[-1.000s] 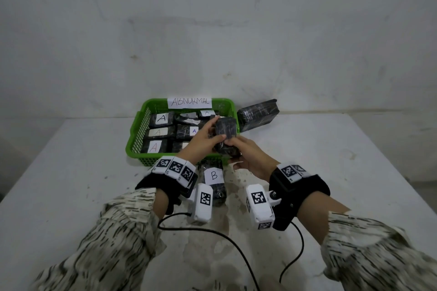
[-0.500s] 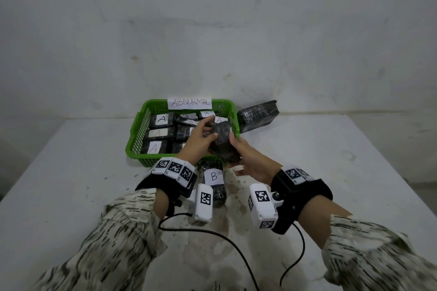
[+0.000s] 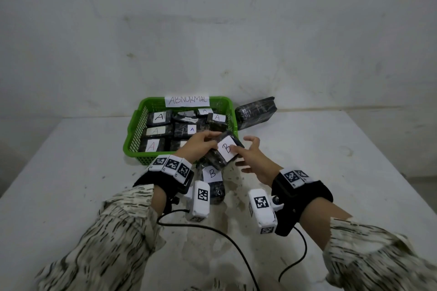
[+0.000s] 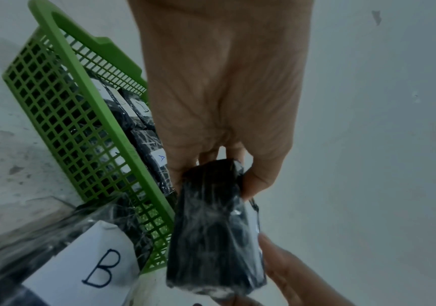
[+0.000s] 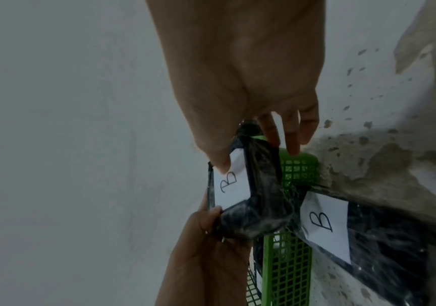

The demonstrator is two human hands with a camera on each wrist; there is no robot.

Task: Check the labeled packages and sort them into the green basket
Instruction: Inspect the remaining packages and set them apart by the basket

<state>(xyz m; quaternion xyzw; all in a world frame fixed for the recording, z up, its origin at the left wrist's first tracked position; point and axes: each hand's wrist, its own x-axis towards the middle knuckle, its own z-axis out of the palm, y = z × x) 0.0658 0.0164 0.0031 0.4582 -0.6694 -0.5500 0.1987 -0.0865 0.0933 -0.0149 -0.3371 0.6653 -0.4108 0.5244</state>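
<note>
B-labeled package (image 3: pixel 224 152) clamped in left hand (image 3: pixel 201 146) grip; right hand (image 3: pixel 254 158) fingers spread, thumb touching label.

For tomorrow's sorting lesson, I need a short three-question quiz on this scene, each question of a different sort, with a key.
1. Which letter is on the held package?
2. True or false: a second B package lies on the table in front of the green basket.
3. Which hand grips the held package: (a) left hand (b) right hand?

Key: 1. B. 2. True. 3. (a); the right hand's thumb only touches its label.
</note>
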